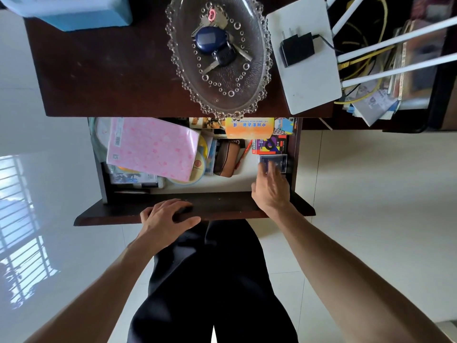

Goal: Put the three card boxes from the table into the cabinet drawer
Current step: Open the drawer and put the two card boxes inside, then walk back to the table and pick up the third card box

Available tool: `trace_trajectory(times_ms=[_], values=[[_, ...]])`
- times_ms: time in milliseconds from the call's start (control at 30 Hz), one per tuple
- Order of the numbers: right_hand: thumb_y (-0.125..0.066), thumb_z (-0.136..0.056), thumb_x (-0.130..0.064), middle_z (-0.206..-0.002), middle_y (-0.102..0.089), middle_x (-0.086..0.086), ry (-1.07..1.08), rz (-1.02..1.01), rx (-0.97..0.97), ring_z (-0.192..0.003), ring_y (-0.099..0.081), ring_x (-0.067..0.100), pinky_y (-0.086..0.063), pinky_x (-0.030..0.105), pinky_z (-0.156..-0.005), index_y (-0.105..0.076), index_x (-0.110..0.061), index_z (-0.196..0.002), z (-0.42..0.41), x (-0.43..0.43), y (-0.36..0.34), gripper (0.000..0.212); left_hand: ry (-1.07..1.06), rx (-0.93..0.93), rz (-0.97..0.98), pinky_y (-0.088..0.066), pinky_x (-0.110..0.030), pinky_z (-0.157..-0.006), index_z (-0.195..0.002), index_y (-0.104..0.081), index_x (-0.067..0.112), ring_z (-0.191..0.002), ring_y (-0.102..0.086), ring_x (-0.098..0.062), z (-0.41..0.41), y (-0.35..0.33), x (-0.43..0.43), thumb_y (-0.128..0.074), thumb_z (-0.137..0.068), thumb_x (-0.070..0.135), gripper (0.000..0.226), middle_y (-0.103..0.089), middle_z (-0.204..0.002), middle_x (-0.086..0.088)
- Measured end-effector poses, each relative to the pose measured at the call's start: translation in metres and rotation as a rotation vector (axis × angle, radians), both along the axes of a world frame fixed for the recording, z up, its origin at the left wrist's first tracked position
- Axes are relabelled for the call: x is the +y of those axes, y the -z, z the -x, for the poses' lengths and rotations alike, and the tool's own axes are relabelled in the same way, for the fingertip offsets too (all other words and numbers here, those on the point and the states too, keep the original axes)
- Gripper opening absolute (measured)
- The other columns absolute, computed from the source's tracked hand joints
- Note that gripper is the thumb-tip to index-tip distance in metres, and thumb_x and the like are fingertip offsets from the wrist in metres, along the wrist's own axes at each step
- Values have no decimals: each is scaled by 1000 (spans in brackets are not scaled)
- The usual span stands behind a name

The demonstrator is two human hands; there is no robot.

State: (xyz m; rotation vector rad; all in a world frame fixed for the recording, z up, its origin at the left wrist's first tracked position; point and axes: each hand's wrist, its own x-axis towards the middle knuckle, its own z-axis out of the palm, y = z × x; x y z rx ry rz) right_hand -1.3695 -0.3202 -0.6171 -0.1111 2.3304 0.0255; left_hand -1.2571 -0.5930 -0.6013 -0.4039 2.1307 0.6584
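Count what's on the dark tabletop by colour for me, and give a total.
Clear: 1, oval beaded glass dish
White: 1, flat white router
Black: 1, black plug adapter
Blue: 1, pale blue plastic box
Total: 4, not counting the keys in the dish.

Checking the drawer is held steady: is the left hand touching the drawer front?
Touching. In the head view the left hand lies on the drawer front, fingers curled over its top edge with no gap.

Two card boxes (271, 153) in the open drawer's (195, 209) right end.
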Motion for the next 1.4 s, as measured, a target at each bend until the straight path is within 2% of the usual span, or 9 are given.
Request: trace_trajectory(times_ms=[167,300,500,633,733,867,1033,1233,1400], values=[[-61,-96,-36,-166,-13,25,121,-68,-122,-148,-30,43,-43,51,-112,-4,-15,-162,-1,10,7,90,8,5,10,-14,-28,-100,-116,-51,56,-126,-42,-2,-1,-1,0,-42,-64,91,63,-53,-127,28],[-56,-99,-35,-168,5,25,62,-79,-191,-154,-14,43,-34,53,-117,5,-17,-163,-3,14,10,90,15,-6,17,-15,-28,-101,-116,-49,57,-126,-42,-2,0,-2,1,-42,-64,91,61,-53,-126,28],[-49,-102,-39,-168,8,24,38,-94,-239,-154,-15,43,-32,52,-118,6,-20,-163,-4,16,5,84,18,-44,12,-14,-28,-101,-115,-50,56,-126,-40,-1,3,-6,3,-43,-65,89,60,-52,-126,29],[-48,-101,-39,-165,-21,22,126,-65,-224,-144,-39,41,-41,52,-111,-23,-20,-159,3,14,-5,66,17,-70,7,-20,-31,-105,-112,-58,49,-121,-47,-3,11,-15,4,-49,-69,81,54,-57,-121,27],[-49,-98,-29,-129,-65,12,344,130,-149,-116,-63,35,-51,47,-99,-62,-16,-125,-1,11,-31,32,-69,-17,-6,-35,-33,-104,-101,-67,40,-108,-61,-8,19,-43,5,-56,-76,62,35,-67,-109,19],[-51,-98,-31,-117,-73,10,687,261,-236,-106,-69,30,-54,37,-94,-70,-13,-119,-13,1,-100,33,-216,-53,-67,-53,-33,-87,-93,-70,34,-95,-67,-13,28,-113,-2,-60,-83,38,15,-73,-96,11],[-56,-95,-31,-108,-76,8,855,336,-257,-98,-73,28,-57,41,-93,-71,-12,-109,-36,-5,-220,28,-295,-163,-75,-43,-18,-53,-89,-68,40,-69,-64,-5,27,-231,-23,-57,-82,41,12,-69,-83,10],[-56,-91,-39,-83,-74,-6,921,411,-129,-80,-75,20,-55,31,-74,-71,-24,-97,-54,-4,-374,22,-389,-186,-164,-44,-24,-56,-85,-66,32,-79,-71,-16,3,-386,-48,-58,-86,40,11,-69,-75,11],[-58,-94,-36,-82,-76,1,886,463,-87,-82,-73,25,-54,39,-84,-70,-26,-93,-74,1,-491,16,-480,-162,-207,-58,-41,-78,-82,-64,34,-82,-70,-27,-40,-486,-69,-59,-84,36,7,-72,-85,-2]])
